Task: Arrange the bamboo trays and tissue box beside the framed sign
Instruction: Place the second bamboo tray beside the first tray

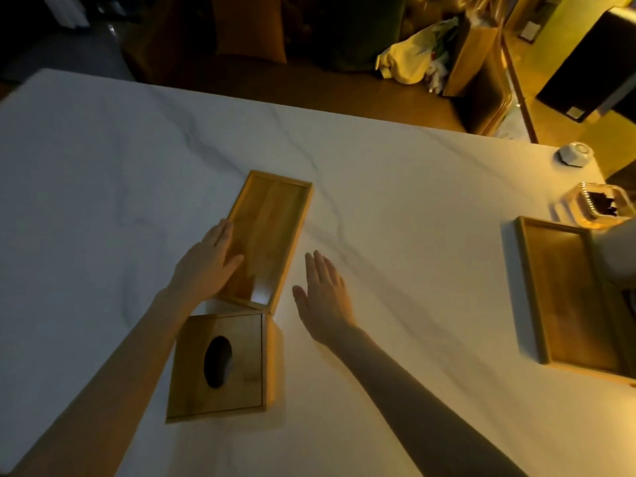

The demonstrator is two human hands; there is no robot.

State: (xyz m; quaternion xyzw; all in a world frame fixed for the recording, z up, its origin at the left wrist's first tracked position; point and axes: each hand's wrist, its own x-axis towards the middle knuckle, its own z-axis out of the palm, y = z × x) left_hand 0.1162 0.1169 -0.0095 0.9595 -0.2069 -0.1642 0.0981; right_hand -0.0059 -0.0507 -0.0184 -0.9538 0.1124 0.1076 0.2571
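A narrow bamboo tray (275,218) lies mid-table, tilted a little to the right. My left hand (210,259) rests flat on its left rim, fingers together, not wrapped around it. My right hand (323,294) hovers flat and open just right of the tray, apart from it. A square bamboo tissue box (241,366) with an oval slot stands right below the tray, its far edge touching or nearly touching the tray's near end. A second, larger bamboo tray (564,297) lies at the right edge, partly cut off. No framed sign is in view.
On the white marble table (103,184), a small white faceted dish (574,153) and a clear container with dark contents (595,204) sit at the far right corner. Beyond the far edge are bags and dim furniture.
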